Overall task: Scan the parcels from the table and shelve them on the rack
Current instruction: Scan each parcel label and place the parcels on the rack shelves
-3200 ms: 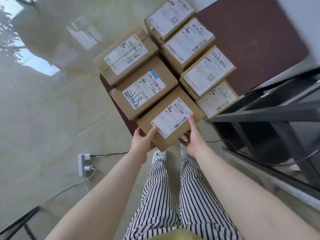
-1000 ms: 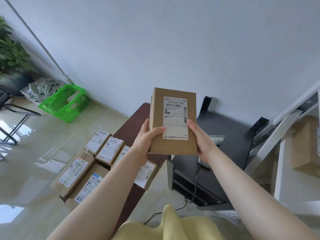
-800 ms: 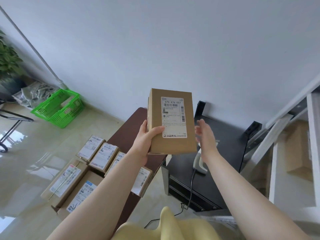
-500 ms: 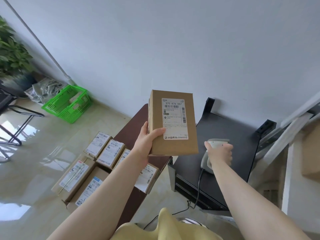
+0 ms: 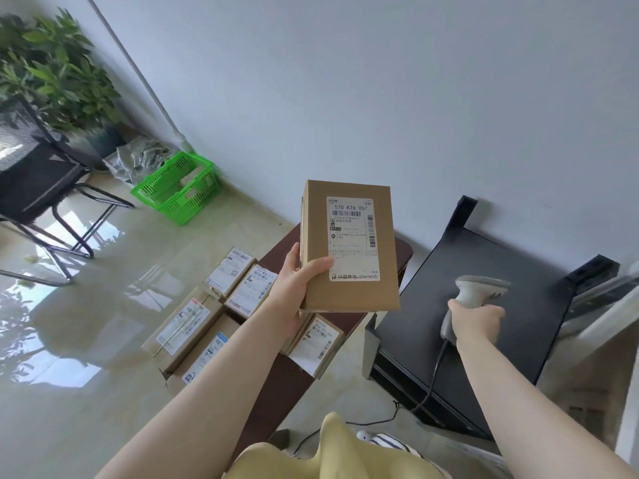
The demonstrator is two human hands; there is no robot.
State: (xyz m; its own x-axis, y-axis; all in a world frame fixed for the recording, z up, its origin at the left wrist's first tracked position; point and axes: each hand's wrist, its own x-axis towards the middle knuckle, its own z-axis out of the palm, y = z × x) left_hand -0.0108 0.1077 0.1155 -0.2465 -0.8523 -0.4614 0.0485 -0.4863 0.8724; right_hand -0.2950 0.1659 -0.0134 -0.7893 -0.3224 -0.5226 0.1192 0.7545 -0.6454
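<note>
Both forearms are bare, with no sleeves, watch or rings showing on the left hand (image 5: 294, 288) or the right hand (image 5: 475, 321). A pale yellow top (image 5: 332, 454) fills the bottom edge, and beside it peeks a bit of black-and-white striped fabric (image 5: 390, 441).

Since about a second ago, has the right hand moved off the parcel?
Yes. The right hand left the parcel and dropped right, onto the scanner above the black stand; the left hand holds the parcel alone.
</note>
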